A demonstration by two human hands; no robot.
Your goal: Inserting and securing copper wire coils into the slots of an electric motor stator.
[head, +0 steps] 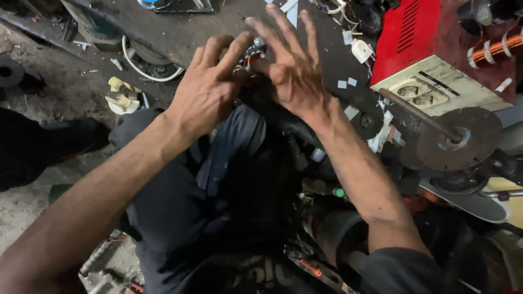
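Right now my left hand [210, 90] and right hand [294, 71] meet over a small coil [251, 56] of glossy copper wire above the dark, gritty bench [180, 32]. Left fingertips pinch its edge; right thumb presses it, fingers splayed wide, backs up.

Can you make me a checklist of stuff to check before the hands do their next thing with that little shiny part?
1. Both hands on the part: ok. The left hand and right hand meet around the small metal part with copper-coloured windings.
2. Firm grip: cannot tell; fingers hide most of it.
3. Part in plain view: not ok, only a sliver shows.
4. Fingers clear of the round rusty metal disc: ok, it lies off to the right.
5. Surface tidy: not ok; white scraps litter the dark workbench.
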